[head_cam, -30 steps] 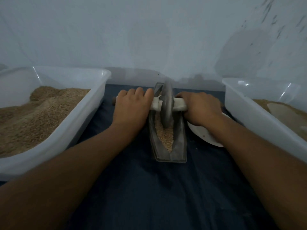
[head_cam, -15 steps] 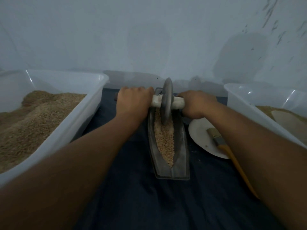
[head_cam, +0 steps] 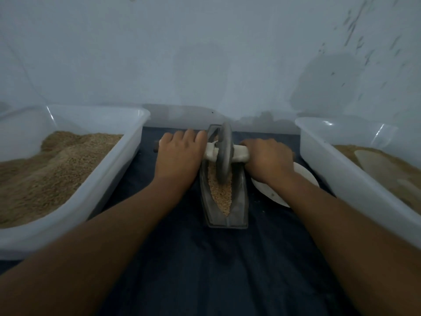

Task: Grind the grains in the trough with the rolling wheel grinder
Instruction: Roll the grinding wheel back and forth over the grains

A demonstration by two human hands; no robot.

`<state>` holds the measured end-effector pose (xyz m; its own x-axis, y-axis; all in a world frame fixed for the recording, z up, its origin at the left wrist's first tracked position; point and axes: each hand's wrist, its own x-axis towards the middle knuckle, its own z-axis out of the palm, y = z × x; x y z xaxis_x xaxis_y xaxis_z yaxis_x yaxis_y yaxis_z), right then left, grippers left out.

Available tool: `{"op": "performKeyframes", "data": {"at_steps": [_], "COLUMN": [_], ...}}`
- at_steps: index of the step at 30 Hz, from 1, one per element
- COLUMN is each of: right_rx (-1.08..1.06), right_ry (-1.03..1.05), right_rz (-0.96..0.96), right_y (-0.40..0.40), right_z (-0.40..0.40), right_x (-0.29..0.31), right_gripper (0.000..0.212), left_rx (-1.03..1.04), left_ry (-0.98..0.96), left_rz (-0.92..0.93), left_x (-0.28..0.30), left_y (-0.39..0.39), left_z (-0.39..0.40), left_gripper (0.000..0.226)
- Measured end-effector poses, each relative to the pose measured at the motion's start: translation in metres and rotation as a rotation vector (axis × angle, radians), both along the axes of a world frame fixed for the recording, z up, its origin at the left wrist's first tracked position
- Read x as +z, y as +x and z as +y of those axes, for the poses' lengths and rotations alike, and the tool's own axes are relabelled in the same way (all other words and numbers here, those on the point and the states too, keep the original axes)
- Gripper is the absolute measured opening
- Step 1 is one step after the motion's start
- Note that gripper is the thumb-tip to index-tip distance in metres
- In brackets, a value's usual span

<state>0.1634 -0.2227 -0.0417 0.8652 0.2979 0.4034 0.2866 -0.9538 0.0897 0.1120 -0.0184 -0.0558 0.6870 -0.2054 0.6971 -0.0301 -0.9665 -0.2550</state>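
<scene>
Nearest the camera, two bare forearms reach forward from the bottom corners over a dark blue cloth (head_cam: 205, 270), their elbows cut off by the frame. Between them stands a narrow, boat-shaped metal trough (head_cam: 242, 197), pointing away from the viewer, with pale tan grains (head_cam: 220, 190) lying along its channel. A grey rolling wheel (head_cam: 225, 153) stands upright on edge in the far half of the trough, hiding the grains beneath it. A pale axle handle (head_cam: 241, 153) runs through the wheel to both sides. The left hand (head_cam: 180, 156) curls its fingers over the left end of the handle, and the right hand (head_cam: 267, 160) wraps the right end; the fingertips of both are hidden. Under the right wrist lies a white plate (head_cam: 273, 195), mostly covered by the arm. On the left, a white plastic tub (head_cam: 114, 169) holds a heap of brown grain, its near end cut off. On the right, a second white tub (head_cam: 341, 169) holds brownish material and a pale shape too dim to identify. Behind everything rises a pale wall (head_cam: 205, 53).
</scene>
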Motion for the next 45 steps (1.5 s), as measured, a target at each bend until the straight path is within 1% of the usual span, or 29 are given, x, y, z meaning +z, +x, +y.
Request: {"op": "performKeyframes", "data": {"at_steps": [3, 5, 7, 10, 12, 15, 18, 22, 26, 31, 33, 37, 39, 45], "right_rx": [-0.01, -0.001, 0.026, 0.063, 0.084, 0.093, 0.066, 0.025, 0.031, 0.041, 0.047, 0.037, 0.039, 0.056], "right_ry": [0.018, 0.028, 0.048, 0.096, 0.121, 0.123, 0.085, 0.054, 0.026, 0.046, 0.046, 0.052, 0.024, -0.037], "right_rz": [-0.028, -0.083, -0.139, -0.169, -0.198, -0.211, -0.203, -0.133, -0.058, 0.054, 0.087, 0.209, 0.229, 0.275], "right_y": [-0.012, -0.021, -0.031, -0.043, -0.049, -0.05, -0.043, -0.025, -0.005, 0.017, 0.026, 0.041, 0.047, 0.055], "right_z": [0.001, -0.001, -0.004, -0.008, -0.01, -0.011, -0.009, -0.005, -0.003, -0.002, -0.001, -0.001, 0.0, 0.006], "right_x": [-0.001, -0.003, -0.008, -0.012, -0.014, -0.015, -0.013, -0.01, -0.004, 0.004, 0.007, 0.015, 0.018, 0.029], "right_gripper": [0.02, 0.02, 0.023, 0.025, 0.026, 0.029, 0.025, 0.027, 0.028, 0.034, 0.039, 0.058, 0.063, 0.052], "left_rx": [0.0, -0.016, -0.019, -0.023, -0.033, -0.045, -0.019, 0.0, 0.007, 0.032, 0.05, 0.074, 0.103, 0.105], "left_ry": [-0.011, -0.019, 0.004, 0.042, 0.052, 0.064, 0.052, 0.036, 0.001, -0.007, 0.0, 0.045, 0.052, 0.024], "left_rz": [-0.013, -0.014, -0.032, -0.068, -0.065, -0.054, -0.051, -0.009, 0.059, 0.107, 0.108, 0.112, 0.113, 0.11], "left_x": [-0.005, -0.008, -0.01, -0.012, -0.012, -0.012, -0.012, -0.008, -0.001, 0.005, 0.008, 0.016, 0.018, 0.017], "left_y": [-0.014, -0.021, -0.029, -0.041, -0.045, -0.046, -0.041, -0.026, -0.006, 0.018, 0.025, 0.039, 0.043, 0.049], "left_z": [0.0, 0.0, -0.001, -0.002, -0.001, 0.001, 0.0, -0.001, 0.002, 0.004, 0.004, 0.003, 0.002, 0.004], "left_gripper": [0.019, 0.02, 0.019, 0.015, 0.016, 0.02, 0.018, 0.019, 0.02, 0.025, 0.024, 0.019, 0.018, 0.011]}}
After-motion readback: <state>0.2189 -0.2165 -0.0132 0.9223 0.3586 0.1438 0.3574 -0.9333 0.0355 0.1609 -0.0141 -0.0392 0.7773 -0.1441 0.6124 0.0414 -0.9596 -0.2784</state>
